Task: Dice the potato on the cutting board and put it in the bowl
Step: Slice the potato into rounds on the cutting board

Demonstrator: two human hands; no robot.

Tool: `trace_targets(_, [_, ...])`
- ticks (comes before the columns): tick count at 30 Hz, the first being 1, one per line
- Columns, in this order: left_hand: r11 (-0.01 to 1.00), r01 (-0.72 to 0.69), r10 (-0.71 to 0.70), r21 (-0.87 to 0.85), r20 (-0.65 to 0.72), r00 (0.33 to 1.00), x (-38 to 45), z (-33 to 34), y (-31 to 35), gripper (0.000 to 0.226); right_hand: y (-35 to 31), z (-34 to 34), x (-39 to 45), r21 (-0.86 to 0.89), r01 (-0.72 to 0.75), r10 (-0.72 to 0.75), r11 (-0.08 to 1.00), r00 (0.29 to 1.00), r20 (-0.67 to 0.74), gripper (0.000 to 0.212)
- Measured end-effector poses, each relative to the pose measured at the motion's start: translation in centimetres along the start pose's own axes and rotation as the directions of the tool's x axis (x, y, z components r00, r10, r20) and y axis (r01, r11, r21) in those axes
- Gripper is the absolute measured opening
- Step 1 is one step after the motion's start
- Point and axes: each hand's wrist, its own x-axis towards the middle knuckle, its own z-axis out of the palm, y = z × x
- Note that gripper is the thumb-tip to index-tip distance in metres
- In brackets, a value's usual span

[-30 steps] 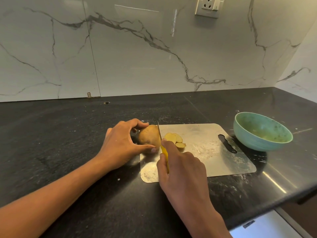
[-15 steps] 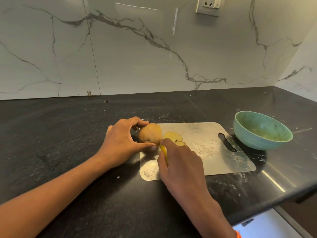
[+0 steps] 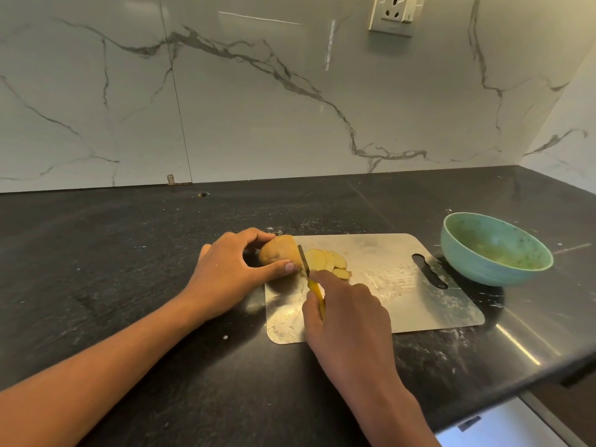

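Gripping the uncut part of the potato [image 3: 280, 251] from its left end, the left hand [image 3: 225, 269] has thumb and fingers curled round it, pinning it at the left end of the steel cutting board [image 3: 403, 285]. Just right of the potato, the right hand [image 3: 346, 314] clenches the yellow handle of a small knife [image 3: 314, 290], forefinger stretched along the top. Its dark blade stands against the potato's cut face; whether the edge has reached the board I cannot quite tell. Touching the blade's far side, a few pale potato slices [image 3: 329, 261] lean overlapped on the board. Beyond the board's right end, past its handle slot, sits a green bowl [image 3: 496, 250] on the black surface [image 3: 96, 253], apart from the slices. Behind the board rises a veined marble wall [image 3: 258, 108] with a socket [image 3: 395, 14].
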Motion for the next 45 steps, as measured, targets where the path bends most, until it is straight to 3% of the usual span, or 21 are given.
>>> trace_targets(5, [1.000, -0.003, 0.003, -0.008, 0.028, 1.000, 0.0, 0.1, -0.3, 0.065, -0.1, 0.0, 0.1, -0.046, 0.005, -0.004, 0.999, 1.000, 0.009, 0.039])
trace_targets(19, [0.999, -0.001, 0.002, -0.033, 0.030, 1.000, -0.1, -0.1, -0.2, 0.061, 0.0, -0.3, 0.5, -0.069, -0.012, 0.013, 0.998, 1.000, 0.010, 0.040])
trace_targets(29, [0.997, -0.030, 0.031, -0.072, 0.027, 0.999, -0.3, 0.0, -0.1, 0.078, 0.6, 0.0, 0.2, 0.082, 0.009, 0.000, 0.997, 0.994, -0.110, 0.045])
trace_targets(35, [0.997, -0.059, 0.060, -0.048, 0.002, 0.998, -0.2, 0.2, -0.2, 0.080, 0.2, 0.9, -0.5, -0.021, 0.103, -0.105, 0.994, 0.964, -0.245, 0.044])
trace_targets(45, [0.996, -0.058, 0.058, -0.062, 0.000, 0.998, -0.4, 0.0, 0.1, 0.082, -0.1, 0.9, -0.6, -0.061, 0.085, -0.096, 0.994, 0.973, -0.209, 0.042])
